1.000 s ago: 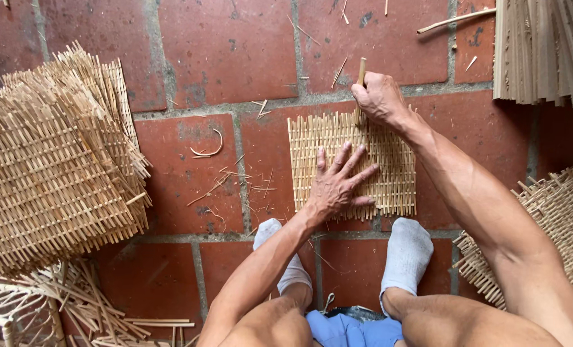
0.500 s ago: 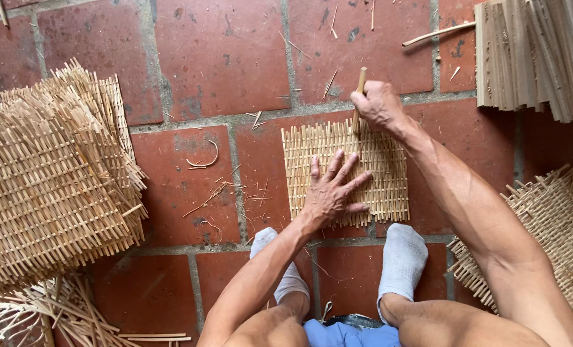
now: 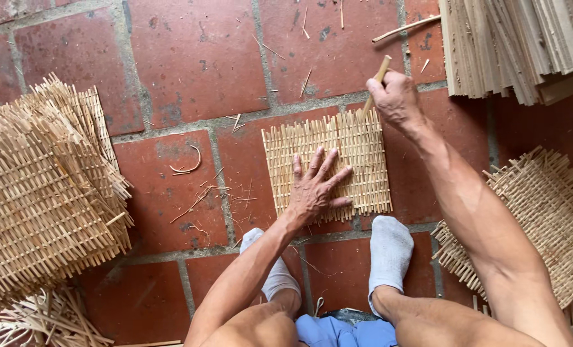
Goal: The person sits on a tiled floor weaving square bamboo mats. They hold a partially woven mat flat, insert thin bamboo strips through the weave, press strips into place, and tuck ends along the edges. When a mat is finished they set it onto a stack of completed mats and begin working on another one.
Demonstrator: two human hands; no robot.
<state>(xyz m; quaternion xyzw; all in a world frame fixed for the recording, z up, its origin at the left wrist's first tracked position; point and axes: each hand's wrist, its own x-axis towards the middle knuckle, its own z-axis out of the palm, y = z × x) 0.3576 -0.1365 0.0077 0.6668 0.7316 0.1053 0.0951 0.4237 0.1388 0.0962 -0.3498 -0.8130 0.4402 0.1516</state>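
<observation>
Blue shorts (image 3: pixel 341 331): soft cloth, at the bottom edge between two bare knees

Socks (image 3: pixel 389 254): pale grey knit, one on each foot, toes resting on the red tile floor (image 3: pixel 190 58) just below the mat

Small woven mat (image 3: pixel 328 166): flat, roughly square, pale thin bamboo slats crossed in an open lattice with loose ends bristling at every edge; lies on the floor directly ahead of the feet

Left hand (image 3: pixel 315 189): spread wide, fingers fanned apart, palm pressed flat on the lower middle of the mat; grips nothing

Right hand (image 3: pixel 397 97): curled closed around a short bamboo stick (image 3: pixel 375 85), held at the mat's far right corner, the stick slanting down so its lower end meets the mat's top edge

Stack of woven mats (image 3: pixel 45 193): same slat lattice, piled unevenly at the left, edges ragged

Loose slats (image 3: pixel 39 321): tangled heap, bottom left corner

Woven panel (image 3: pixel 537 222): coarser open weave, tilted, at the right beside the right forearm

Bundle of flat strips (image 3: pixel 518 42): long, straight, pale, packed side by side, top right

Floor: square red tiles with grey grout, scattered with slivers and curled shavings
</observation>
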